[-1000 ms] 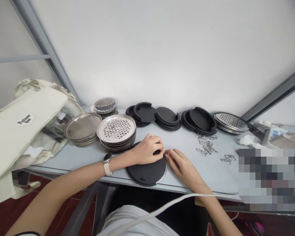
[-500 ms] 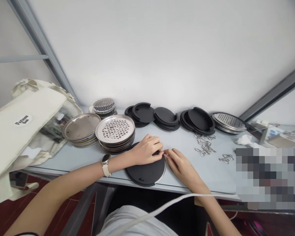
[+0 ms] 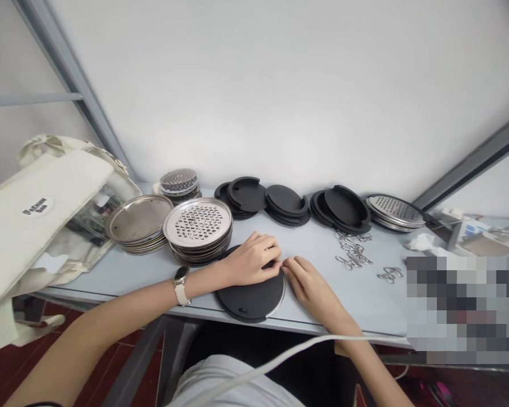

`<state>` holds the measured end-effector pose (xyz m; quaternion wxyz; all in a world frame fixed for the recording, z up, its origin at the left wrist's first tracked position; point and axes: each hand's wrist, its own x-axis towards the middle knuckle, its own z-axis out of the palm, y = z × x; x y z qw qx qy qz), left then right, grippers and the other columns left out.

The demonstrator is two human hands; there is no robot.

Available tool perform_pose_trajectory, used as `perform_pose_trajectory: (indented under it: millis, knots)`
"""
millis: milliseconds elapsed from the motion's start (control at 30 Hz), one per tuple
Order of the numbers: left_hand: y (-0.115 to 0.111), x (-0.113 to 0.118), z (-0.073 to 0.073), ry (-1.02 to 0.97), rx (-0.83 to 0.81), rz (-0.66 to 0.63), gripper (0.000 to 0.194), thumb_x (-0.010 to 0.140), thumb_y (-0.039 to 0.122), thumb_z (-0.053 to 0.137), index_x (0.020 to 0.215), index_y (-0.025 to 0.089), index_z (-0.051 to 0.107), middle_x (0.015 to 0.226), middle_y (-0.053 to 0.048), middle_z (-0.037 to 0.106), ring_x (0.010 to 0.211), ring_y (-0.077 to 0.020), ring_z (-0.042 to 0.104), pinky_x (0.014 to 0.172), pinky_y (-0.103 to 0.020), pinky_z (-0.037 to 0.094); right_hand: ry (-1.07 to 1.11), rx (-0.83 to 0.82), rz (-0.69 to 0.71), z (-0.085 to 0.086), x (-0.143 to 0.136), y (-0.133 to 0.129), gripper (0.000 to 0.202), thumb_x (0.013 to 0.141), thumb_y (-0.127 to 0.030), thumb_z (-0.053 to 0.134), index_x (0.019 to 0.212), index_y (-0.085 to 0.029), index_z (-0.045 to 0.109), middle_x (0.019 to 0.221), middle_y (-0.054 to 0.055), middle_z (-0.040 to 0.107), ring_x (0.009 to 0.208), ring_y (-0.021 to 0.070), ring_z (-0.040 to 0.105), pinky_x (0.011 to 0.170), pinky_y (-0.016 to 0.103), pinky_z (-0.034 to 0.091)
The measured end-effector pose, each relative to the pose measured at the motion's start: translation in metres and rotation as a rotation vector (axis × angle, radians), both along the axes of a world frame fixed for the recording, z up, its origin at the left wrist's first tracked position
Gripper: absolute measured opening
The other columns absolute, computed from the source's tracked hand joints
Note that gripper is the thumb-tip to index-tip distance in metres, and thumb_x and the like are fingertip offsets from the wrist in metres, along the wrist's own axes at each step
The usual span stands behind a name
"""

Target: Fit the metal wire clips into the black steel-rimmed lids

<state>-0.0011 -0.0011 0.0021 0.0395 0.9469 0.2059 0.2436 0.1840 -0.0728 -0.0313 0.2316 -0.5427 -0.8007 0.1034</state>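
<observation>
At the table's front edge lies a round black plastic cover (image 3: pixel 252 298) with a thin metal rim showing along its right side. My left hand (image 3: pixel 255 261) is closed on its far right edge, the thumb on top and the other fingers curled over. Right beside those fingertips, my right hand (image 3: pixel 307 282) is pinched at the same edge. Whatever small piece sits between the fingertips is hidden. Left of the cover stands a stack of round metal grater discs (image 3: pixel 197 223). Small bent-wire metal clips (image 3: pixel 353 251) lie in a loose pile right of my hands.
Plain metal discs (image 3: pixel 141 219) are stacked farther left, beside a cream bag (image 3: pixel 55 198). Along the wall stand stacks of black covers (image 3: pixel 286 200) and more grater discs (image 3: pixel 395 210). A white cable (image 3: pixel 297 345) crosses in front of me. A few clips (image 3: pixel 390 275) lie apart.
Both hands stay at the cover's far right edge in almost the same pose. The view has shifted very slightly.
</observation>
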Motion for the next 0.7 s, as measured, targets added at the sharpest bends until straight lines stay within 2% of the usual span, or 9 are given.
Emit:
perform_pose_trajectory:
  millis: [167, 400, 700]
  knots:
    - [-0.0016, 0.0010, 0.0019, 0.030, 0.019, 0.005, 0.015, 0.085, 0.029, 0.052, 0.092, 0.016, 0.051, 0.091, -0.005, 0.056, 0.089, -0.0196, 0.050, 0.087, -0.033, 0.034, 0.014, -0.006, 0.012, -0.0009, 0.0006, 0.0009, 0.017, 0.098, -0.019, 0.031, 0.086, -0.022, 0.043, 0.083, 0.004, 0.049, 0.077, 0.0199, 0.050, 0.072, 0.032, 0.043]
    - [-0.0004, 0.0014, 0.0017, 0.050, 0.009, -0.008, 0.012, 0.086, 0.028, 0.050, 0.091, 0.016, 0.052, 0.089, -0.005, 0.057, 0.088, -0.0191, 0.051, 0.087, -0.032, 0.034, 0.018, -0.010, 0.011, 0.0005, 0.0012, 0.0002, 0.019, 0.098, -0.019, 0.031, 0.083, -0.021, 0.041, 0.082, 0.004, 0.049, 0.077, 0.0198, 0.049, 0.071, 0.033, 0.043]
    - [0.0013, 0.0001, 0.0018, -0.010, -0.135, -0.021, 0.012, 0.084, 0.025, 0.056, 0.091, 0.018, 0.051, 0.089, -0.002, 0.057, 0.089, -0.0177, 0.050, 0.089, -0.031, 0.033, 0.040, -0.018, 0.022, 0.0039, 0.0004, -0.0015, 0.020, 0.099, -0.021, 0.030, 0.082, -0.021, 0.042, 0.082, 0.004, 0.049, 0.078, 0.0194, 0.050, 0.073, 0.032, 0.042]
